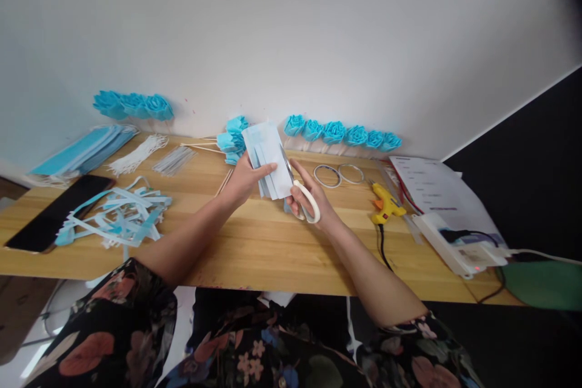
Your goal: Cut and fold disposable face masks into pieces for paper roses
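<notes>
My left hand grips a stack of pale blue face masks and holds it upright above the wooden table. The stack's lower edge is slit into strips. My right hand is closed around the white handles of a pair of scissors, whose blades reach up into the right side of the masks.
Blue cut strips lie at the left beside a black phone, a pile of masks and white ear loops. Blue fabric roses line the wall. A yellow glue gun, two rings, papers and a power strip sit at the right.
</notes>
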Action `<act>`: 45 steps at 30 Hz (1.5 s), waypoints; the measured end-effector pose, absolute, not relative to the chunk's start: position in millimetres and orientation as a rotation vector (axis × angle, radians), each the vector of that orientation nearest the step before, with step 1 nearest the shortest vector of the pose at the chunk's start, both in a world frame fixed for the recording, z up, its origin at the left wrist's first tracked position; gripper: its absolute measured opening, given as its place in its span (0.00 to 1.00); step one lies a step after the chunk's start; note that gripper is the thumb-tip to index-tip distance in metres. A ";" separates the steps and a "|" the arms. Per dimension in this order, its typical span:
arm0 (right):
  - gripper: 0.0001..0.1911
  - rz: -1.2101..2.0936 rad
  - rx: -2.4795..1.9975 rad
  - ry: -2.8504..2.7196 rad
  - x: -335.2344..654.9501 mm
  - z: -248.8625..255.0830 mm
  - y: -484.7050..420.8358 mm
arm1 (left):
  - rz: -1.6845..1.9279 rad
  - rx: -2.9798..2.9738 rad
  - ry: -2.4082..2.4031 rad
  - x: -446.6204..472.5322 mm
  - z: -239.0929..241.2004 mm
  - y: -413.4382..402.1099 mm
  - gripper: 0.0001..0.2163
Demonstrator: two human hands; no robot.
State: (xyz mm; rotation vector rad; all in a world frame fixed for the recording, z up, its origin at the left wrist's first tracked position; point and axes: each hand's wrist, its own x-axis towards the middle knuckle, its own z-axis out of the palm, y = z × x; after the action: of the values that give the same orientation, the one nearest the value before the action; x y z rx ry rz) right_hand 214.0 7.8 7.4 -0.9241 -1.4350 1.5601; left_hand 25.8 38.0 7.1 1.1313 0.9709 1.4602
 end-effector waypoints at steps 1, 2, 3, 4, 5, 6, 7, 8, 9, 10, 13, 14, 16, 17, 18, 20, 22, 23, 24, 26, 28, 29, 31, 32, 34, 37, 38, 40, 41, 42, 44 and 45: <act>0.53 1.558 -0.927 -1.434 213.9 7.1 7.8 | 1.460 1.133 0.971 25.7 7.0 38.0 0.26; 0.53 1.555 -0.930 -1.434 213.7 6.9 7.8 | 1.462 1.130 0.969 25.7 7.2 37.8 0.26; 0.53 1.553 -0.931 -1.433 213.6 6.7 7.8 | 1.465 1.127 0.966 25.7 7.5 37.5 0.25; 0.53 1.552 -0.933 -1.432 213.5 6.5 7.8 | 1.466 1.122 0.964 25.9 7.9 37.1 0.25; 0.53 1.551 -0.935 -1.430 213.4 6.3 7.9 | 1.465 1.116 0.962 26.0 8.5 36.6 0.25; 0.53 1.551 -0.935 -1.428 213.3 6.3 7.9 | 1.462 1.112 0.963 26.2 9.1 36.1 0.25; 0.53 1.552 -0.936 -1.425 213.2 6.4 8.0 | 1.458 1.110 0.965 26.4 9.5 35.8 0.25; 0.53 1.553 -0.937 -1.424 213.1 6.6 8.0 | 1.453 1.112 0.968 26.5 9.7 35.5 0.26; 0.54 1.553 -0.938 -1.425 213.1 6.9 8.1 | 1.448 1.116 0.968 26.6 9.7 35.5 0.26; 0.54 1.553 -0.940 -1.427 213.0 7.4 8.1 | 1.446 1.118 0.966 26.6 9.3 35.7 0.26; 0.55 1.547 -0.952 -1.434 212.8 8.6 8.2 | 1.464 1.111 0.961 26.3 7.3 37.1 0.25; 0.55 1.544 -0.956 -1.434 212.8 8.7 8.2 | 1.474 1.105 0.961 26.1 6.8 37.5 0.25; 0.55 1.541 -0.959 -1.433 212.8 8.4 8.3 | 1.498 1.097 0.959 25.3 6.8 38.3 0.23; 0.55 1.542 -0.956 -1.433 212.8 8.0 8.4 | 1.508 1.094 0.955 24.8 7.2 38.7 0.23; 0.55 1.547 -0.951 -1.434 212.8 7.4 8.5 | 1.516 1.093 0.952 24.1 7.8 39.1 0.23; 0.56 1.566 -0.942 -1.434 212.9 6.0 8.9 | 1.534 1.091 0.955 22.5 8.5 40.3 0.24; 0.56 1.589 -0.933 -1.438 213.3 4.5 9.6 | 1.549 1.100 0.971 21.0 7.9 41.8 0.26; 0.56 1.598 -0.926 -1.444 213.6 3.8 10.0 | 1.554 1.105 0.978 20.5 7.0 42.6 0.27; 0.56 1.603 -0.916 -1.454 213.9 3.2 10.5 | 1.556 1.109 0.984 20.1 6.0 43.2 0.28; 0.57 1.597 -0.889 -1.476 214.6 2.3 11.4 | 1.552 1.109 0.992 20.3 3.7 43.7 0.28; 0.57 1.585 -0.869 -1.496 215.4 2.1 11.9 | 1.539 1.109 0.987 21.6 2.3 43.0 0.27; 0.56 1.580 -0.868 -1.503 215.7 2.3 11.9 | 1.533 1.112 0.982 22.6 2.1 42.2 0.27; 0.55 1.573 -0.879 -1.516 216.2 3.2 11.5 | 1.518 1.122 0.975 25.0 2.6 40.1 0.27; 0.55 1.567 -0.887 -1.519 216.3 3.7 11.3 | 1.511 1.127 0.981 26.2 3.1 38.9 0.27; 0.55 1.551 -0.896 -1.524 216.2 4.7 10.7 | 1.503 1.133 1.005 28.3 4.5 36.7 0.28; 0.54 1.528 -0.901 -1.539 215.8 6.1 9.6 | 1.496 1.128 1.028 30.0 6.0 34.5 0.27; 0.54 1.519 -0.904 -1.544 215.7 6.6 9.2 | 1.494 1.123 1.030 30.3 6.2 34.1 0.27; 0.53 1.500 -0.907 -1.551 215.7 7.4 8.5 | 1.489 1.112 1.028 30.4 6.4 33.6 0.27; 0.53 1.491 -0.907 -1.553 215.8 7.7 8.2 | 1.489 1.109 1.028 30.4 6.5 33.4 0.27; 0.52 1.484 -0.905 -1.554 215.9 7.9 8.0 | 1.489 1.106 1.029 30.3 6.6 33.3 0.27; 0.52 1.477 -0.902 -1.556 216.2 7.9 8.1 | 1.488 1.105 1.025 30.2 6.8 33.1 0.26; 0.52 1.477 -0.902 -1.556 216.4 7.8 8.2 | 1.488 1.104 1.023 30.1 7.0 33.1 0.26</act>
State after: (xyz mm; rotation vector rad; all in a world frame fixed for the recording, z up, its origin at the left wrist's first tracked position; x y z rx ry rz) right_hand 216.4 8.2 7.8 -0.9020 -1.5565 1.4767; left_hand 30.1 33.1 7.0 1.1041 1.0231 1.4882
